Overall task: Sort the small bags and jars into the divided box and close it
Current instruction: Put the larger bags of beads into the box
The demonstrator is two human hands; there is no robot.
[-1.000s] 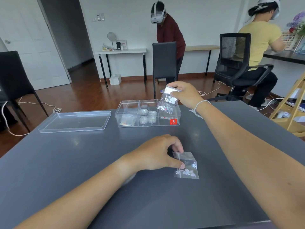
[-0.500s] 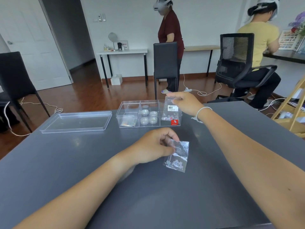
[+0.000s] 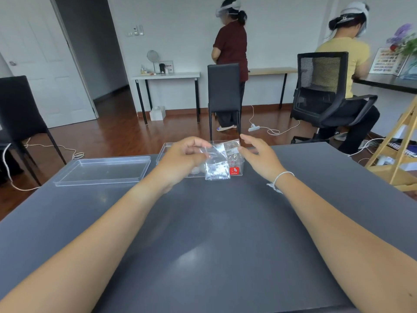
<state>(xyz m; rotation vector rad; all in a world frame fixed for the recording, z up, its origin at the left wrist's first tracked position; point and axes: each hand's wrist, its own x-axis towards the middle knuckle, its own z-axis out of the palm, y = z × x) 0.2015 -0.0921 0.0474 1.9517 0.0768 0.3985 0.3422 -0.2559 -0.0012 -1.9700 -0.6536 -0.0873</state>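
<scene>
The clear divided box (image 3: 239, 172) with a red sticker stands near the table's far edge, mostly hidden behind my hands. My left hand (image 3: 180, 155) pinches a small clear bag of white beads (image 3: 216, 168) by its top and holds it in the air just in front of the box. A second small bag with a barcode label (image 3: 233, 152) stands upright in the box's right compartment. My right hand (image 3: 257, 154) hovers beside that compartment with its fingers apart and nothing in them. The jars in the middle compartment are hidden by my left hand.
The box's clear lid (image 3: 101, 170) lies flat on the grey table (image 3: 207, 245), left of the box. Chairs, desks and two other people fill the room behind. A wooden rack (image 3: 397, 154) stands off the table's right corner.
My right hand has let go of the labelled bag, which now rests in the right compartment. My left hand has lifted the bead bag off the table and carried it forward to the box.
</scene>
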